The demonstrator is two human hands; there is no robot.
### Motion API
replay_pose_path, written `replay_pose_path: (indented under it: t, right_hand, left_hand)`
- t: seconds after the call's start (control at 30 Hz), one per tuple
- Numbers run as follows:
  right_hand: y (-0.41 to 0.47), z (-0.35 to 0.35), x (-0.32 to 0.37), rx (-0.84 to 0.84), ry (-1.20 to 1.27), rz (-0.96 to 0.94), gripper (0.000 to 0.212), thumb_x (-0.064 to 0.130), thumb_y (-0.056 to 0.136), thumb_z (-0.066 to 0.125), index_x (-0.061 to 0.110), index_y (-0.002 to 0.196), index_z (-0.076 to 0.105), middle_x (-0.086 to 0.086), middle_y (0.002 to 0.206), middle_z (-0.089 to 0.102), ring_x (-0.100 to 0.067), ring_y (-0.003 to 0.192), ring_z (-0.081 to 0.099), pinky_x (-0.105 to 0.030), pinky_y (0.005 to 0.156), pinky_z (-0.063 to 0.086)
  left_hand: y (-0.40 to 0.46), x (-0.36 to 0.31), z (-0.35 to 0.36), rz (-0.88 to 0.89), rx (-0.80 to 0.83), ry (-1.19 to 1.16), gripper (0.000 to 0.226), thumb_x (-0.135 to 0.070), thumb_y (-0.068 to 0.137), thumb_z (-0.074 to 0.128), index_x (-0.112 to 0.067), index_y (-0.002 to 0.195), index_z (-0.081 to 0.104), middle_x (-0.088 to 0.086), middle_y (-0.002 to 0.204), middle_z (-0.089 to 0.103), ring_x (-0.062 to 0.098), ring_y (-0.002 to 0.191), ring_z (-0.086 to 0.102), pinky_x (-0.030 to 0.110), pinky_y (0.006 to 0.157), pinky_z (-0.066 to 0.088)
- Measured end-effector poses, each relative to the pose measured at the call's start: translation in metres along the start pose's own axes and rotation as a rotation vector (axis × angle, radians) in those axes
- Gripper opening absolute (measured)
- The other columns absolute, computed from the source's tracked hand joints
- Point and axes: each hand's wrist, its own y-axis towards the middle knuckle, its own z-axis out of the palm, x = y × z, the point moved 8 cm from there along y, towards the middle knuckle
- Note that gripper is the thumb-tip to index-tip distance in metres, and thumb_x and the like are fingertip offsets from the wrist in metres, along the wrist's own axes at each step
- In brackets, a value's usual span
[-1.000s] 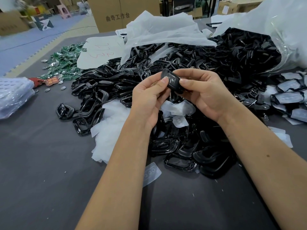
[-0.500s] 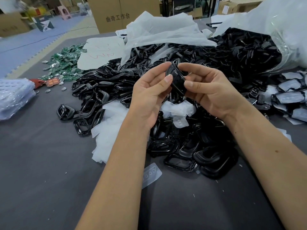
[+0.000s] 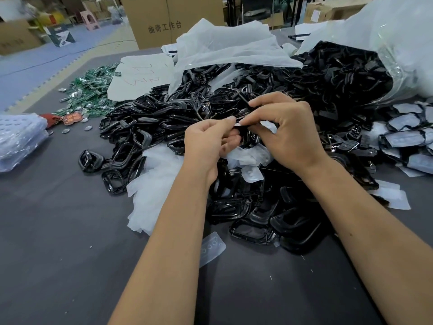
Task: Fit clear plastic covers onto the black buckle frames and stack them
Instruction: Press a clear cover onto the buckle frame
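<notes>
My left hand [image 3: 208, 141] and my right hand [image 3: 290, 134] meet above a big pile of black buckle frames [image 3: 187, 118]. Between them they pinch one black buckle frame [image 3: 244, 134], lying almost flat and mostly hidden by the fingers. Whether a clear cover sits on it is hidden. Loose clear plastic covers [image 3: 248, 156] lie just under the hands, and one more clear cover [image 3: 210, 250] lies alone on the dark table near my left forearm. Covered frames [image 3: 405, 137] lie in a heap at the right.
A clear bag [image 3: 398, 43] spilling black frames stands at the back right. White sheets [image 3: 225, 48] drape over the pile's far side. Green parts [image 3: 91, 90] lie at the back left, a bagged stack [image 3: 18, 139] at the left edge, a cardboard box [image 3: 168, 19] behind.
Both hands have dropped lower toward the pile with the frame. The frame has turned from upright, facing me, to nearly flat, and the fingers have closed tighter round it.
</notes>
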Motion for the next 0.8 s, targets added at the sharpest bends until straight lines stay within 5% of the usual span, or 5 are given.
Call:
replay_pose_path:
  t: [0.17,0.27,0.43,0.8]
  right_hand:
    - [-0.002,-0.008,0.007,-0.105,-0.021,-0.01,0.04,-0.018,0.078,0.065,0.01,0.099,0.083,-0.006,0.112,0.075,-0.014,0.124,0.065,-0.029,0.103,0.054]
    - [-0.004,-0.018,0.001,-0.258,-0.02,0.098,0.044,-0.016,0.078,0.055,0.01,0.105,0.08,-0.001,0.102,0.075,-0.013,0.106,0.07,-0.026,0.085,0.058]
    - [-0.006,-0.005,-0.028,-0.152,0.092,0.408,0.011,0.025,0.093,0.075,0.015,0.092,0.079,0.008,0.075,0.072,-0.01,0.066,0.068,-0.032,0.066,0.059]
    - [-0.001,0.002,-0.03,-0.049,0.048,0.402,0.017,0.028,0.081,0.088,0.014,0.077,0.079,0.009,0.064,0.069,-0.001,0.056,0.063,-0.01,0.058,0.045]
  left_hand:
    - [-0.001,-0.003,-0.001,0.038,0.034,0.017,0.014,0.004,0.089,0.075,-0.005,0.097,0.068,0.005,0.068,0.071,0.012,0.057,0.067,0.019,0.06,0.058]
    - [-0.002,-0.005,0.0,0.117,0.016,0.108,0.015,0.004,0.09,0.075,-0.007,0.097,0.068,0.009,0.068,0.069,0.014,0.055,0.068,0.021,0.058,0.056]
    - [-0.002,-0.009,0.007,0.23,0.069,0.208,0.014,0.003,0.091,0.074,-0.01,0.097,0.068,0.007,0.064,0.069,0.018,0.055,0.069,0.027,0.06,0.058]
    - [-0.008,-0.014,0.007,0.341,-0.052,0.536,0.022,-0.02,0.09,0.079,-0.009,0.088,0.061,0.022,0.07,0.067,0.021,0.054,0.07,0.043,0.061,0.057]
